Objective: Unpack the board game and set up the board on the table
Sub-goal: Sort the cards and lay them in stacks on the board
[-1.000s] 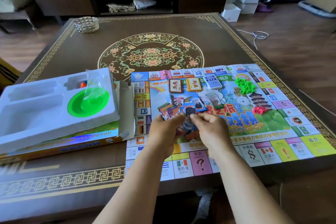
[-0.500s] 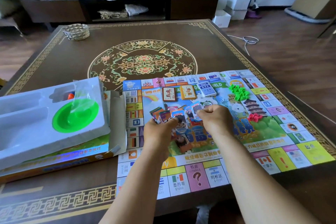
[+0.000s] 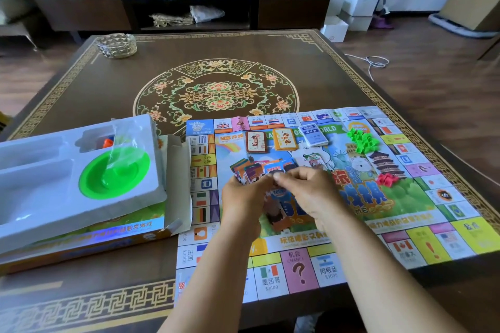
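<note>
The paper game board (image 3: 422, 240) lies unfolded on the near right of the dark table (image 3: 243, 51). My left hand (image 3: 243, 197) holds a fan of small colourful cards (image 3: 250, 170) above the board's middle. My right hand (image 3: 308, 192) meets it from the right, fingers pinching at the cards. Three card stacks lie on the board's far part: a red-brown stack (image 3: 256, 141), a yellow stack (image 3: 285, 139) and a blue-white stack (image 3: 313, 134). Green pieces (image 3: 361, 139) and red pieces (image 3: 387, 179) sit in small heaps on the right.
The game box (image 3: 89, 238) lies at the near left, with a white plastic insert tray (image 3: 48, 192) on top holding a green dish (image 3: 115, 174) and a clear bag. A glass bowl (image 3: 117, 45) stands at the far left corner. A low cabinet is behind the table.
My right hand went out toward the board's middle right, then came back to the fan of cards in my left hand. The view has shifted slightly.
</note>
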Motion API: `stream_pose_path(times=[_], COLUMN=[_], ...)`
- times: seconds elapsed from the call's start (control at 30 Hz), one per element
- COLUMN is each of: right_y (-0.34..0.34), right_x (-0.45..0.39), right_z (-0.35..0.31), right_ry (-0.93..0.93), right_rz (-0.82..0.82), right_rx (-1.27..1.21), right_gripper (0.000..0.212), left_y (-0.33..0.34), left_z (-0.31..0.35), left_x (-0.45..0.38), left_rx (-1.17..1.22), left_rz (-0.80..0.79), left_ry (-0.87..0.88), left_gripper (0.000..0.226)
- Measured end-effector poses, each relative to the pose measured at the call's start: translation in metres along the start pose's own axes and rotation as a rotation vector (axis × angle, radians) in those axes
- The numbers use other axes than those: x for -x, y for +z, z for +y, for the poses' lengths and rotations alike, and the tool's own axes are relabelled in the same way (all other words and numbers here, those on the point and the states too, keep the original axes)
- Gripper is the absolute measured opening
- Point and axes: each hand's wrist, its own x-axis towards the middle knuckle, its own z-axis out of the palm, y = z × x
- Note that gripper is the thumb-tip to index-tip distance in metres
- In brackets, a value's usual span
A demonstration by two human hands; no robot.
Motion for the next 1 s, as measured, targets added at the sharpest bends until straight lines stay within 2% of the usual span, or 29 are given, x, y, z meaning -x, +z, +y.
stream_pose_path(times=[0.07, 0.3, 0.4, 0.57, 0.7, 0.77, 0.8, 0.9, 1.0], right_y=[-0.001, -0.01, -0.013, 0.001, 0.007, 0.004, 0.001, -0.001, 0.0], right_x=[0.003, -0.014, -0.036, -0.057, -0.059, -0.05, -0.044, -0.011, 0.014], right_z=[-0.001, -0.006, -0.001, 0.008, 0.012, 0.006, 0.001, -0.012, -0.006], right_ry=[0.0, -0.004, -0.015, 0.006, -0.011, -0.023, -0.032, -0.004, 0.013], right_rz=[-0.007, 0.187, 0.266, 0.251, 0.361, 0.36, 0.316, 0.076, -0.015], right_rx=[-0.003, 0.025, 0.131, 0.357, 0.583, 0.518, 0.405, 0.034, -0.099], right_gripper=[0.016, 0.016, 0.024, 0.03, 0.025, 0.027, 0.028, 0.034, 0.014], left_y=[0.001, -0.003, -0.006, -0.007, -0.009, -0.01, -0.01, -0.011, -0.01], left_z=[-0.001, 0.0, 0.001, 0.004, 0.005, 0.005, 0.005, 0.006, 0.008], left_x=[0.001, 0.0, -0.004, -0.006, -0.008, -0.007, -0.007, -0.003, 0.006], left_rx=[0.014, 0.033, 0.026, 0.014, 0.002, -0.002, -0.01, -0.031, -0.036], left_rz=[-0.005, -0.006, 0.026, 0.041, 0.045, 0.038, 0.032, -0.001, -0.068], left_ry=[-0.011, -0.011, -0.018, 0.003, -0.01, -0.021, -0.024, -0.011, -0.026], left_gripper=[0.012, 0.018, 0.019, 0.018, 0.019, 0.018, 0.019, 0.017, 0.01])
